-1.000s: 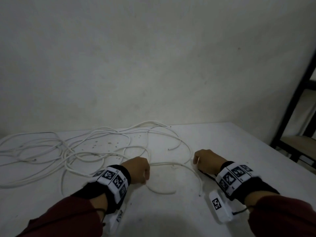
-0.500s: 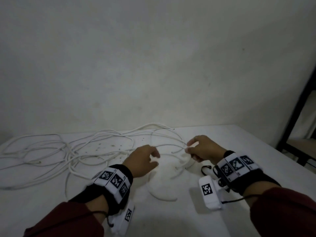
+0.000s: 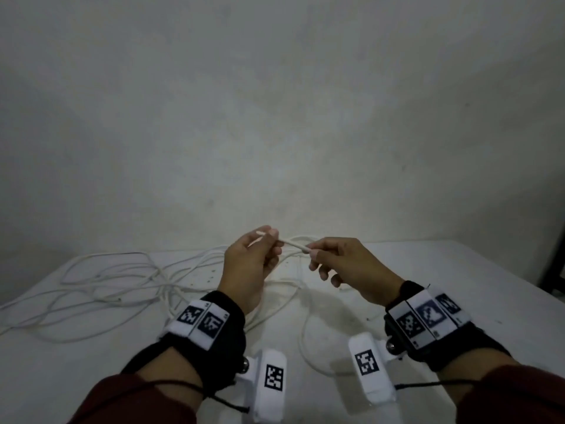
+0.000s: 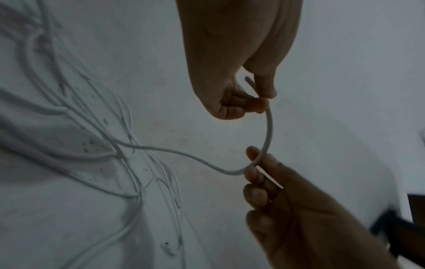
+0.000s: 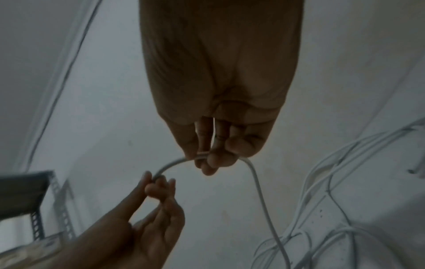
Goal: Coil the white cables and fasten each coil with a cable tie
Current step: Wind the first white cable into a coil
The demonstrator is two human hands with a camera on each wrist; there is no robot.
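Hands: left hand (image 3: 249, 264) and right hand (image 3: 345, 264) each pinch one white cable (image 3: 295, 244) near its end, lifted above the table (image 3: 458, 286).
Progress: likely just starting; no coil formed.
Beyond: loose cables (image 3: 122, 289) sprawl uncoiled; no cable tie visible.

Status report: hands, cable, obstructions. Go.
Left hand and right hand both pinch one white cable, lifted. Loose cables tangled on table. No tie seen.

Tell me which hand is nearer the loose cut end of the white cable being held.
Left. The left hand pinches the white cable right beside its cut end, which pokes out past the fingers. The right hand pinches the same cable farther along its curve.
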